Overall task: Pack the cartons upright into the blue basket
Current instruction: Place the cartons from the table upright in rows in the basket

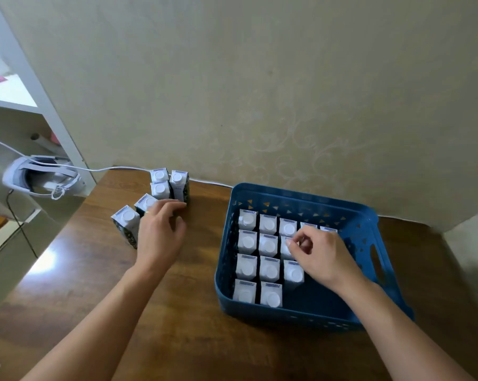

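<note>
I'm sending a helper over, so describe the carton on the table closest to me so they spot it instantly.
Start at the blue basket on the wooden table, then look left past the left hand to the loose group of cartons. The nearest carton stands at the group's near-left end, slightly apart, its patterned dark side showing.

The basket (pixel 301 312) is deep blue, its walls pierced with small triangles. The cartons (pixel 269 244) have white tops with round white caps and a thin bluish strip of print; their sides are dark with a pale speckled pattern. The table (pixel 191 325) is dark brown wood grain. The wall (pixel 259 92) is beige with faint pale floral scrolls. The cable (pixel 108 169) is white.
</note>
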